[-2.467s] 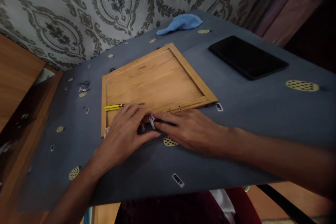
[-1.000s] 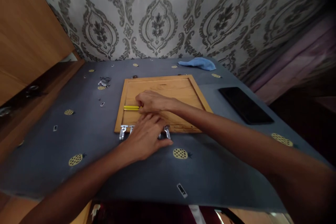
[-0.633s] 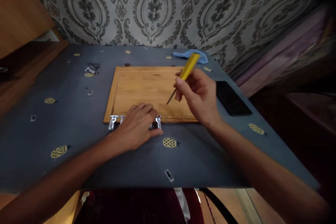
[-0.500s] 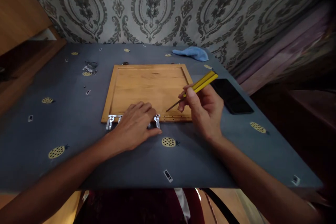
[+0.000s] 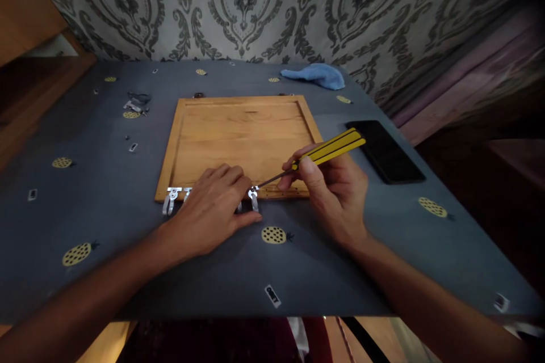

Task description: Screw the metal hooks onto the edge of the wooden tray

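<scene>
A wooden framed board (image 5: 238, 136) lies flat on the table. Along its near edge runs a metal hook rail (image 5: 172, 195), its hooks hanging over the edge. My left hand (image 5: 210, 201) covers the middle of this rail, fingers bent over the top and thumb at the front edge, pressing it against the wood. In my right hand (image 5: 338, 195) is a screwdriver (image 5: 334, 148) with a yellow and black handle, held between thumb and fingers. Its shaft slants down to the left, and the tip is at the rail's rightmost visible hook, beside my left fingers.
A dark phone (image 5: 385, 150) lies to the right of the board, and a blue cloth (image 5: 317, 76) behind it. Small metal pieces (image 5: 137, 103) sit at the back left. The table's cloth (image 5: 110, 198) has pineapple prints. A wooden cabinet (image 5: 29, 5) stands at the left.
My right hand has brought the screwdriver tip down and left from above the board to the hook rail. My left hand stays on the rail. The view has shifted slightly.
</scene>
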The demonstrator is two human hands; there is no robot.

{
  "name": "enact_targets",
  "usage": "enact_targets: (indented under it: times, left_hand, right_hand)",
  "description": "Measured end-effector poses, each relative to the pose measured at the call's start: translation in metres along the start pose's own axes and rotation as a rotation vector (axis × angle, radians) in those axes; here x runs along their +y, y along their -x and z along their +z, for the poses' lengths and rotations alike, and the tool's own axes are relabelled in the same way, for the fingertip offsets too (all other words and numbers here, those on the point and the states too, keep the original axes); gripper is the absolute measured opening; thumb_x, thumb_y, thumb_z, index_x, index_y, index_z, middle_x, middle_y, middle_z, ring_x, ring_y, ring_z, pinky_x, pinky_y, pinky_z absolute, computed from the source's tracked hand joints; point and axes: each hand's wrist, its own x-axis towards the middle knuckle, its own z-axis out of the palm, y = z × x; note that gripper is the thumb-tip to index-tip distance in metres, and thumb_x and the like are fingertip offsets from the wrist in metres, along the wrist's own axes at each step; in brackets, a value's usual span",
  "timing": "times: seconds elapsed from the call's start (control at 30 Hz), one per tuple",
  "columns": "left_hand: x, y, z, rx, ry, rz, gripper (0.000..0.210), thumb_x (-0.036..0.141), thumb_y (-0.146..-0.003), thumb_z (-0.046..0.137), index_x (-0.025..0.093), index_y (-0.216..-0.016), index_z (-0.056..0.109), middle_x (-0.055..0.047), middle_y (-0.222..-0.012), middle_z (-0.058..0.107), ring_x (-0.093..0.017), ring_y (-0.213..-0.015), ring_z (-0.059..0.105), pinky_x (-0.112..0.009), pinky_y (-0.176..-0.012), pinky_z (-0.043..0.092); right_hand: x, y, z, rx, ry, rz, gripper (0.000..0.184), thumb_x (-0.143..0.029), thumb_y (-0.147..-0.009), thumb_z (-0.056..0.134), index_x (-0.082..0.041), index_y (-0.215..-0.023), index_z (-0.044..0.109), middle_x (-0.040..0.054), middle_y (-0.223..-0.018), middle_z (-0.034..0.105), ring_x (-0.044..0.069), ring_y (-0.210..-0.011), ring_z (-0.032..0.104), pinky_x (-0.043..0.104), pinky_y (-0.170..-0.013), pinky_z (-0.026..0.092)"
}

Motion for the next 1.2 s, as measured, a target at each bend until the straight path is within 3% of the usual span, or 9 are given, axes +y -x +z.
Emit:
enact_targets:
  times: [0.73, 0.9, 1.07, 1.2]
  left_hand:
    - [0.0, 0.0, 0.001, 0.007, 0.001, 0.001, 0.036, 0.046, -0.085, 0.073, 0.016, -0.102, 0.062, -0.006, -0.105, 0.063, -0.026, -0.101, 0.057, -0.042, -0.087, 0.047]
    - [-0.001, 0.0, 0.0, 0.002, 0.048, -0.017, 0.038, 0.046, -0.084, 0.074, 0.016, -0.102, 0.059, -0.007, -0.107, 0.062, -0.026, -0.102, 0.057, -0.043, -0.087, 0.047]
    - [-0.001, -0.001, 0.0, -0.026, 0.071, -0.027, 0.039, 0.046, -0.085, 0.073, 0.017, -0.107, 0.058, -0.008, -0.115, 0.061, -0.028, -0.111, 0.055, -0.045, -0.095, 0.046]
    - [-0.001, -0.001, 0.0, -0.033, 0.08, -0.038, 0.042, 0.045, -0.085, 0.073, 0.015, -0.11, 0.058, -0.009, -0.116, 0.061, -0.029, -0.112, 0.055, -0.046, -0.095, 0.045]
  right_hand:
    - [0.0, 0.001, 0.006, -0.07, -0.032, -0.006, 0.023, -0.044, -0.094, 0.065, -0.022, -0.096, 0.058, -0.0029, -0.076, 0.064, 0.011, -0.06, 0.068, 0.025, -0.058, 0.06]
    - [-0.007, -0.009, 0.012, -0.136, 0.007, -0.013, 0.025, -0.045, -0.091, 0.069, -0.021, -0.091, 0.061, -0.0029, -0.076, 0.064, 0.01, -0.058, 0.065, 0.024, -0.057, 0.056]
    - [-0.015, -0.023, 0.019, -0.234, 0.049, -0.003, 0.028, -0.043, -0.088, 0.073, -0.02, -0.08, 0.058, -0.0061, -0.062, 0.058, 0.009, -0.051, 0.06, 0.022, -0.048, 0.047]
    - [-0.02, -0.028, 0.02, -0.294, 0.036, 0.02, 0.031, -0.048, -0.088, 0.071, -0.021, -0.081, 0.058, -0.0058, -0.064, 0.059, 0.01, -0.055, 0.062, 0.023, -0.052, 0.05]
